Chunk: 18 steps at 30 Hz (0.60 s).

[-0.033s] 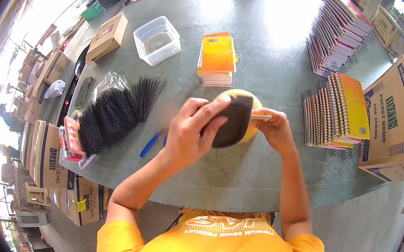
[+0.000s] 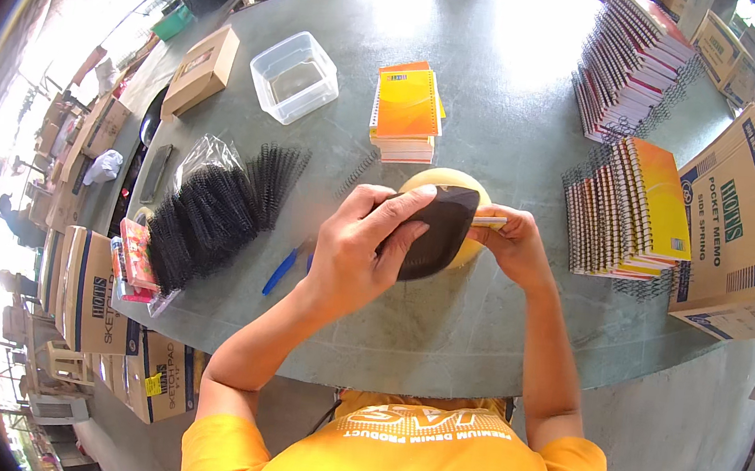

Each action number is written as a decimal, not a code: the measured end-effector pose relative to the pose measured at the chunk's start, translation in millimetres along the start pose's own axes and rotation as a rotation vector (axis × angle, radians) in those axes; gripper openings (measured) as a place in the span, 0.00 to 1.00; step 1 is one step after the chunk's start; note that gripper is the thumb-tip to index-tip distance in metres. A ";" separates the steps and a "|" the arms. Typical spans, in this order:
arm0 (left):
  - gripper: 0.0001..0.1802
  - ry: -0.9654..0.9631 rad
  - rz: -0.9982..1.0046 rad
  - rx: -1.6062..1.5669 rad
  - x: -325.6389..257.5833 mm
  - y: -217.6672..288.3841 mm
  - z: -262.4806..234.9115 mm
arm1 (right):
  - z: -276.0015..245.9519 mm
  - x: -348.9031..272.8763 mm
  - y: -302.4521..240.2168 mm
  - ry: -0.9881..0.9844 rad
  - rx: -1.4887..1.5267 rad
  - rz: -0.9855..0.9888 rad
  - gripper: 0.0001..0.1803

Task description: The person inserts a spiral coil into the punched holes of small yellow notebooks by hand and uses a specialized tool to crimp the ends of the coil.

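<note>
My left hand (image 2: 361,238) pinches a dark, rounded-square flat piece (image 2: 440,237) between thumb and fingers. My right hand (image 2: 513,242) grips a thin, pale strip-like edge (image 2: 489,222) beside it; whether the two pieces are joined is hidden. Behind them shows a round yellow object (image 2: 422,179), mostly covered. Just beyond it stands a stack of small orange-yellow notebooks (image 2: 407,101) with punched holes along one side. A loose black spiral coil (image 2: 358,173) lies near my left fingers. A blue-handled tool (image 2: 281,271) rests left of my left wrist, partly covered.
Black spiral coils (image 2: 204,226) are heaped at the left by a plastic bag. A clear plastic tub (image 2: 328,92) and an open carton (image 2: 221,58) sit farther back. Spiral notebooks (image 2: 656,210) and red-covered ones (image 2: 635,65) are stacked at right, beside a cardboard box (image 2: 745,237).
The dark piece has tilted and dropped slightly, uncovering more of the round yellow object behind it. Both hands keep their hold.
</note>
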<state>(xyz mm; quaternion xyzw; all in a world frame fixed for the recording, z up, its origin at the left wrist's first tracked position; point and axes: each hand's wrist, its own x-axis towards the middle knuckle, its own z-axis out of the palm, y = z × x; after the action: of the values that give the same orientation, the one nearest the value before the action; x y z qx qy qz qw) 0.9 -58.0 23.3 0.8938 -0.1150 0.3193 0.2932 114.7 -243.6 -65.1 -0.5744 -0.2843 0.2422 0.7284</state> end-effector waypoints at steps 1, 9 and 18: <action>0.21 0.067 0.031 0.051 3.5 -0.6 2.6 | 1.8 -0.8 0.1 0.015 -0.014 0.024 0.12; 0.16 -0.778 -0.440 -0.271 -60.8 -0.4 36.8 | 0.9 -0.3 -6.2 0.034 -0.093 -0.046 0.13; 0.18 -0.641 0.532 -1.381 -8.6 132.0 1.3 | -3.5 -6.0 -4.8 0.095 -0.248 -0.064 0.13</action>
<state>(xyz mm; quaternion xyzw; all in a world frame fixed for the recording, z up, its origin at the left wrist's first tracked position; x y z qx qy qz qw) -57.0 -164.4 76.6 0.5016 -0.5737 -0.0367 0.6465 112.9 -251.2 -61.9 -0.6617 -0.2952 0.1543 0.6717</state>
